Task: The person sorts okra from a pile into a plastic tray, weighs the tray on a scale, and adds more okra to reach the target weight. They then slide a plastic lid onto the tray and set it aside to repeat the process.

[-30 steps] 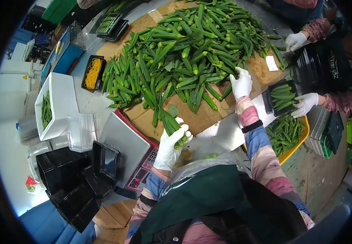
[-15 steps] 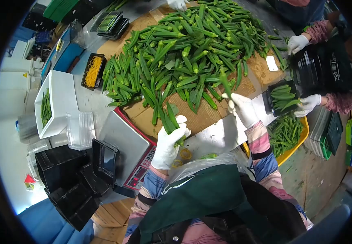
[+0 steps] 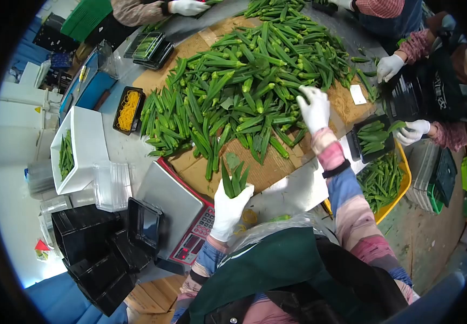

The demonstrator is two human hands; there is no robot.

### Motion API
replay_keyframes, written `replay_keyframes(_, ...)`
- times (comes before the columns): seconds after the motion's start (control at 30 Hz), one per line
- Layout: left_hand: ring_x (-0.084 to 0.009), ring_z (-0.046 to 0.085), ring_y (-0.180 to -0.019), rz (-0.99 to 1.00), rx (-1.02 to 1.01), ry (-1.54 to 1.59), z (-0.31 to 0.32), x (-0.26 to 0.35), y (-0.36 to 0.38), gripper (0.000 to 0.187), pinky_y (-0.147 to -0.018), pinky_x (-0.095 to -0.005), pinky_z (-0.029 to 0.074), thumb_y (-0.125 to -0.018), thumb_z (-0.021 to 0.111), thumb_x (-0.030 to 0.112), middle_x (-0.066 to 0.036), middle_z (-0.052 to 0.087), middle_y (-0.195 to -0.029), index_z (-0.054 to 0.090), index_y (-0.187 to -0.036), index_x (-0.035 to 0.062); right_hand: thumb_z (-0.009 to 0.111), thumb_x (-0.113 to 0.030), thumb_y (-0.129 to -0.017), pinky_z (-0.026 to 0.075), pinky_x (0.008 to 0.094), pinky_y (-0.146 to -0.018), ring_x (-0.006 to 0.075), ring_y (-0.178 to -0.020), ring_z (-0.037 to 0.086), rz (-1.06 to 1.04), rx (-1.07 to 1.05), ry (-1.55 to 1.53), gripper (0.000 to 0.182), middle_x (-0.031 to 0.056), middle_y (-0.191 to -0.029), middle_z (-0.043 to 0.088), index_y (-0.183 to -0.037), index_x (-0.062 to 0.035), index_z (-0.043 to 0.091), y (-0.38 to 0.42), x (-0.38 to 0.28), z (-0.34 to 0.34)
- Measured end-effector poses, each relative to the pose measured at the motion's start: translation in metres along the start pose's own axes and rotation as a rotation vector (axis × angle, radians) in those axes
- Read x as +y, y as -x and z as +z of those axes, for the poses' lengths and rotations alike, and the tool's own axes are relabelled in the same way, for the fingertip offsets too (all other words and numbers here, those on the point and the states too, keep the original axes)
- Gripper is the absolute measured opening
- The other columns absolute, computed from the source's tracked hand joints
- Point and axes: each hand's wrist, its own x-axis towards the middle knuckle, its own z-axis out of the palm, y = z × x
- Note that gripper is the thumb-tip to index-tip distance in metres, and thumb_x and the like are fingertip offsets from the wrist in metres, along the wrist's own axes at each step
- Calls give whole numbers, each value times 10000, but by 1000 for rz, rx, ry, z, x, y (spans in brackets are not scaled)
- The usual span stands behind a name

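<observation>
Clasping left hand: is holding okra bunch; overtight squeezing risks bruising.
Right hand: is hovering spread by okra heap; snagging risks spills.

Pale wall at left, bright light low beside it, grey metal table, dull floor at right

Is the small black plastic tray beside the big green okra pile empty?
Not empty: the small black plastic tray has a tangle of thin yellow bands showing inside it.
</observation>
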Motion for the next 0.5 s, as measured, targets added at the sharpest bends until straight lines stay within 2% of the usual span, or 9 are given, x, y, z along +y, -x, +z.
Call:
replay_keyframes(0.03,-94,628,-795,-16,4,37,0,2,2,280,-727,-257,516,-860,741,70,-31,683,-909,578,-1077,0,731,-249,-858,464,386,-967,292,-1165,569,54,11,66,340,68,-1218,652,-1181,-144,705,-9,13,13)
replay_keyframes(0.1,-94,626,-795,-49,12,112,0,4,4,269,-726,-255,515,-864,737,66,-36,682,-907,580,-1074,2,752,-258,-848,491,383,-925,285,-1074,622,109,-16,-26,329,79,-1126,686,-1148,-128,720,-14,26,30)
replay_keyframes(0.17,-97,627,-792,-60,34,135,0,5,2,257,-726,-256,516,-866,736,64,-35,681,-906,583,-1064,3,777,-259,-832,522,378,-864,288,-945,669,237,-244,-177,320,92,-1007,709,-1109,-105,735,-4,21,24)
replay_keyframes(0.2,-98,627,-791,-72,46,149,1,4,4,251,-726,-256,517,-867,735,63,-35,680,-906,584,-1059,4,792,-242,-819,541,373,-811,292,-848,688,121,-229,-206,315,107,-935,717,-1084,-81,741,11,19,22)
replay_keyframes(0.23,-113,636,-807,-78,41,159,1,2,4,263,-744,-269,523,-862,740,58,-47,682,-920,594,-1073,0,794,-225,-818,538,363,-806,268,-862,696,152,-351,-205,344,118,-945,718,-1123,-78,734,21,8,11)
replay_keyframes(0.3,-142,656,-839,-86,32,178,0,-1,3,290,-779,-296,534,-852,749,47,-71,686,-947,613,-1102,-7,755,-212,-870,529,319,-790,215,-843,682,169,-414,-513,334,85,-909,714,-1156,-42,721,47,29,22)
replay_keyframes(0.4,-138,655,-855,-132,56,185,4,12,7,334,-798,-291,530,-847,757,47,-64,685,-964,618,-1145,-13,667,-217,-949,504,266,-731,139,-787,629,552,-727,-1087,295,33,-873,679,-1155,-13,723,60,-2,-33)
replay_keyframes(0.5,-78,624,-814,-76,76,123,2,10,9,333,-727,-245,514,-847,776,86,-16,681,-943,643,-1136,-14,579,-231,-1004,468,237,-672,79,-732,566,735,-850,-1684,298,0,-832,651,-1145,-14,727,76,-22,-67)
